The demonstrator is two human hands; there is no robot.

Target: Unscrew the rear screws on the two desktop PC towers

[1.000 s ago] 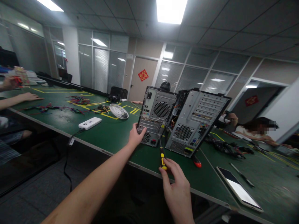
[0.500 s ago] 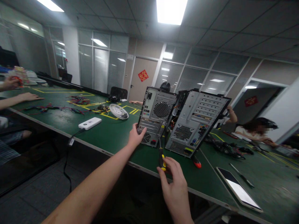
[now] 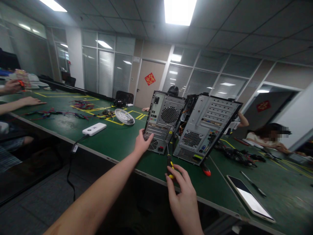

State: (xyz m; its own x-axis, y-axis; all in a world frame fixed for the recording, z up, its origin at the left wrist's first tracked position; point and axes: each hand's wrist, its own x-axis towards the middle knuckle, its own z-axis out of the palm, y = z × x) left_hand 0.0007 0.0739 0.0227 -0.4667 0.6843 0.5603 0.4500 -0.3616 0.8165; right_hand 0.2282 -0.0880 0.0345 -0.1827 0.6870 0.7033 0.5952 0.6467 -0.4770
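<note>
Two computer cases stand side by side on the green table, backs toward me. My left hand (image 3: 142, 143) grips the lower left edge of the left computer case (image 3: 162, 130), thumb on its back panel. A black and yellow screwdriver (image 3: 169, 163) is held at its handle between the thumb and fingers of my right hand (image 3: 182, 192). Its shaft points up to the lower right part of that case's back; the exact contact of the tip is too small to tell. The right computer case (image 3: 199, 137) leans slightly beside it.
A red-tipped tool (image 3: 206, 171) lies by the right case. Further right are a phone (image 3: 251, 199), a thin metal tool (image 3: 253, 183) and black cables (image 3: 238, 155). Leftward lie a white power bank (image 3: 94, 129) and a round white dish (image 3: 124, 117). Other people sit around the table.
The fingers of my right hand have shifted slightly on the screwdriver handle, and the handle has turned a little. My left hand and both cases have stayed in place.
</note>
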